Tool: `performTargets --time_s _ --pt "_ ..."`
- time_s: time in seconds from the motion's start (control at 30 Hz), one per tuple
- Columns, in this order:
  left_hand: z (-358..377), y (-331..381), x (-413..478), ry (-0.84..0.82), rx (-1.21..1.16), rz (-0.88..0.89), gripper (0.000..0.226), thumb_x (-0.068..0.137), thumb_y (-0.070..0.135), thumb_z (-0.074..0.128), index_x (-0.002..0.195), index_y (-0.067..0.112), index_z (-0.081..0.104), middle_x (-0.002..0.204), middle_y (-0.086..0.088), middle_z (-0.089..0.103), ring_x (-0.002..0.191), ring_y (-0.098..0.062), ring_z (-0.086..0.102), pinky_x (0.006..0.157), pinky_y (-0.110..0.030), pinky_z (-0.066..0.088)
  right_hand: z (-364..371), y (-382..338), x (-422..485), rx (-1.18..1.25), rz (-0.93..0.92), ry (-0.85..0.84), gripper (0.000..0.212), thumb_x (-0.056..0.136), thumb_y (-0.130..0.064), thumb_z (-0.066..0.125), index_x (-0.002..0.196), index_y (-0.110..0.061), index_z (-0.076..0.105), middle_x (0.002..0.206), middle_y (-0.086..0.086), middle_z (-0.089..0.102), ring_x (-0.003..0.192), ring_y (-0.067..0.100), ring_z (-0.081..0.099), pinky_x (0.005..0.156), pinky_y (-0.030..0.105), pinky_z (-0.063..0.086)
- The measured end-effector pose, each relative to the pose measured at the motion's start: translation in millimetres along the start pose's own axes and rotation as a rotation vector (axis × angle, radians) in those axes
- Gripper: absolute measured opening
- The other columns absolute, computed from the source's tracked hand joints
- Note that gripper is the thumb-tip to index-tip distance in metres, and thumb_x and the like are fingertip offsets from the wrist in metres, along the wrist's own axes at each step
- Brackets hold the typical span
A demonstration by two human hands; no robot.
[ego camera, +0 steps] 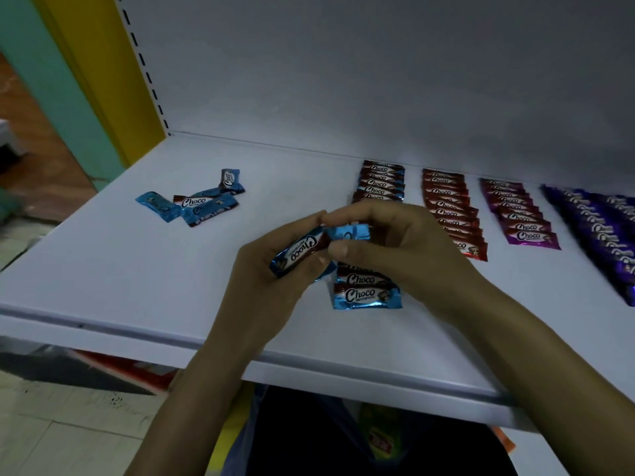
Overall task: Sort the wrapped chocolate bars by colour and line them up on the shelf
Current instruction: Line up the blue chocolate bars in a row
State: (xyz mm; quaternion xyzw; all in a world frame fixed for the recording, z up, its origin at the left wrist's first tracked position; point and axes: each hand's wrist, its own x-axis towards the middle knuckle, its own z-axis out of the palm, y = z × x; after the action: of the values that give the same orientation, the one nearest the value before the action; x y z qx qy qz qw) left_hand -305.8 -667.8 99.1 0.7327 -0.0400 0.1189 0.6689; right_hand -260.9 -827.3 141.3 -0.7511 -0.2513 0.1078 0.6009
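The left hand (pixel 271 273) holds a blue bar (pixel 299 251). The right hand (pixel 398 249) pinches a second blue bar (pixel 348 232). Just below them on the shelf (pixel 137 269), a short blue row (pixel 366 297) is started. The brown row (pixel 381 183), red row (pixel 450 207), purple row (pixel 515 214) and dark purple row (pixel 598 225) look done. Some loose blue bars (pixel 196 202) are left.

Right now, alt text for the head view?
The left hand and right hand hold a blue Choco bar over a white shelf, above a lined-up blue row. A red row, magenta row and purple row lie to the right; loose blue bars sit at the left.
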Motion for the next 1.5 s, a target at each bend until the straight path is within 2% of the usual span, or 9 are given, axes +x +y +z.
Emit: performTargets --time_s 0.13,0.27,0.37,0.5,0.67,0.87,1.23,1.33,1.5 --pt "-1.4 -1.5 0.6 -0.008 -0.013 -0.002 0.043 0.087 0.002 0.061 0.124 0.023 0.057 0.092 0.006 0.067 0.070 0.006 0.061 0.057 -0.008 0.045 -13.1 -3.5 -1.4 -0.089 -0.018 -0.166 0.040 0.075 0.004 0.069 0.108 -0.019 0.063 0.100 0.000 0.072 0.090 0.014 0.070 0.074 0.018 0.055" --pt "1.7 -0.1 -1.4 -0.057 -0.005 -0.008 0.042 0.085 0.001 0.061 0.125 0.013 0.059 0.085 0.009 0.067 0.064 0.007 0.059 0.055 -0.006 0.043 -11.0 2.0 -1.8 -0.232 -0.108 0.056 0.012 0.089 -0.006 0.060 0.086 -0.016 0.064 0.090 0.006 0.068 0.083 0.016 0.066 0.073 0.032 0.056" --pt "2.8 -0.9 -2.6 -0.019 -0.030 0.002 0.040 0.085 -0.001 0.061 0.117 0.022 0.061 0.080 0.021 0.070 0.065 0.007 0.061 0.054 -0.006 0.044 -17.7 5.3 -1.6 -0.208 -0.033 0.214 0.016 0.095 -0.016 0.053 0.082 -0.007 0.053 0.088 0.014 0.065 0.082 0.025 0.062 0.073 0.041 0.051" --pt "3.4 0.2 -2.7 0.024 0.006 0.025 0.037 0.086 0.001 0.062 0.113 0.026 0.063 0.087 0.020 0.070 0.067 0.007 0.061 0.055 -0.006 0.044 -27.9 0.3 -17.1 -0.250 -0.066 0.163 0.014 0.089 -0.011 0.060 0.087 -0.024 0.061 0.071 -0.019 0.068 0.070 -0.006 0.063 0.062 0.009 0.048" --pt "3.2 -0.9 -2.7 0.034 0.045 0.022 0.031 0.087 0.006 0.063 0.112 0.025 0.063 0.102 0.009 0.068 0.075 0.005 0.062 0.059 -0.007 0.045 -29.7 9.2 -39.7 -0.380 -0.011 0.058 0.006 0.075 -0.020 0.074 0.076 -0.023 0.070 0.073 -0.013 0.070 0.070 -0.003 0.062 0.063 0.006 0.043" --pt "1.9 -2.8 -1.5 0.040 0.055 0.017 0.031 0.087 0.010 0.063 0.111 0.029 0.062 0.106 0.011 0.068 0.084 0.003 0.064 0.061 -0.007 0.046 -14.8 32.0 -44.2 -0.744 -0.115 -0.001 0.017 0.075 -0.044 0.066 0.086 -0.034 0.073 0.087 -0.024 0.053 0.090 0.005 0.050 0.083 0.045 0.044" --pt "2.5 -6.9 -0.7 0.051 0.091 0.031 0.032 0.086 0.012 0.065 0.116 0.023 0.062 0.110 0.003 0.069 0.085 0.004 0.063 0.062 -0.007 0.046 -7.9 36.5 -38.4 -0.811 -0.124 0.055 0.013 0.077 -0.034 0.075 0.080 -0.028 0.064 0.091 -0.011 0.060 0.092 0.006 0.048 0.084 0.034 0.038" --pt "2.9 -8.0 -1.1 0.103 0.141 0.052 0.032 0.086 0.009 0.066 0.115 0.024 0.063 0.109 0.007 0.069 0.089 0.005 0.064 0.068 -0.009 0.049 -9.7 34.7 -41.8 -0.675 -0.106 0.123 0.018 0.078 -0.031 0.074 0.077 -0.024 0.057 0.085 -0.015 0.059 0.085 0.002 0.049 0.076 0.016 0.039" --pt "2.4 -7.5 3.0 0.165 0.589 0.250 0.032 0.088 0.010 0.066 0.120 0.019 0.065 0.109 0.002 0.069 0.093 -0.004 0.066 0.083 -0.016 0.051 -25.3 38.1 -53.3 -0.557 -0.053 0.274 0.016 0.081 -0.024 0.071 0.073 -0.018 0.059 0.074 -0.013 0.060 0.077 0.005 0.053 0.068 0.006 0.036"
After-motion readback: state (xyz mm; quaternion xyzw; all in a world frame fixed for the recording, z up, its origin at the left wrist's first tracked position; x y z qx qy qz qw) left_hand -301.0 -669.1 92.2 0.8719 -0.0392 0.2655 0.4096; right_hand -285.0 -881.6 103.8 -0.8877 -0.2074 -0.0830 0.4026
